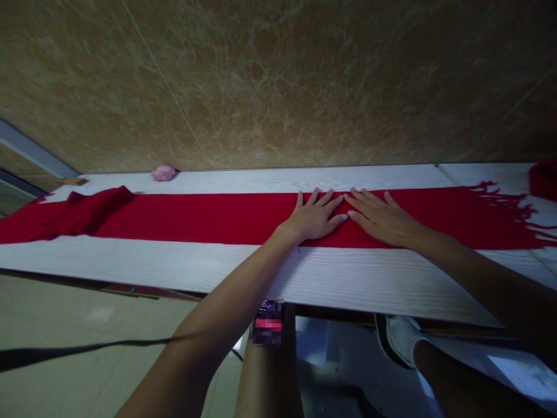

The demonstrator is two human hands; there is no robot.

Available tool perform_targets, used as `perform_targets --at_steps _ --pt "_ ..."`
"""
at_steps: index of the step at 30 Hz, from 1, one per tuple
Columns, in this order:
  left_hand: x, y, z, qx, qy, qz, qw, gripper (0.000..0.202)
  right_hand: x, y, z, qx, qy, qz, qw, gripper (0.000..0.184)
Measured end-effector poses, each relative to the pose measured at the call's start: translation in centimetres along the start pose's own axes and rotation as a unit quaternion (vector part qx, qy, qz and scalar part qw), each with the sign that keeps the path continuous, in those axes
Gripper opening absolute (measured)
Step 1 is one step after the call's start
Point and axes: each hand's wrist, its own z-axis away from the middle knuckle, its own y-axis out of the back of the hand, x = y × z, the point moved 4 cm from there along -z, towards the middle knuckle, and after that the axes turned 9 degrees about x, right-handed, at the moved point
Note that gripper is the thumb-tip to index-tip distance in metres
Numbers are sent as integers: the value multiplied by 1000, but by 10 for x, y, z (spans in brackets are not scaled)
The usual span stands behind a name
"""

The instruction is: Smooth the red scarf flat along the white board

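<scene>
A long red scarf (209,217) lies stretched along a white wood-grain tabletop (165,264). Its fringed end spreads out at the right, and toward the left the cloth is bunched into folds. My left hand (314,216) rests flat on the scarf with its fingers spread. Beside it my right hand (380,217) also lies flat on the cloth, fingers apart, its fingertips close to those of the left. Neither hand grips anything.
Against the wall (278,87) at the back sits a small pink object (164,173). More red cloth (543,179) shows at the far right edge. A phone-like device (268,323) with a lit screen rests on my leg below the table edge. A dark strap (87,348) crosses the lower left.
</scene>
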Motion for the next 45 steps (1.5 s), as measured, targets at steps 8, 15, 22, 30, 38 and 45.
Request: perform_targets --at_steps 8,15,22,30,38,45 --pt "0 1 1 5 2 -2 1000 74 1 -1 0 7 9 -2 1000 72" --pt "1 2 1 4 -1 0 1000 74 0 0 -1 2 0 -1 1000 72" --pt "0 0 -1 6 -5 4 1000 74 0 1 0 9 6 -9 1000 72" --pt "1 1 -1 54 -17 7 998 73 -3 2 0 4 -1 10 1000 69" --pt "2 5 0 52 -6 34 998 72 -2 0 -1 14 3 23 1000 65" --pt "-1 1 -2 68 -21 35 997 72 0 0 -2 10 4 20 1000 66"
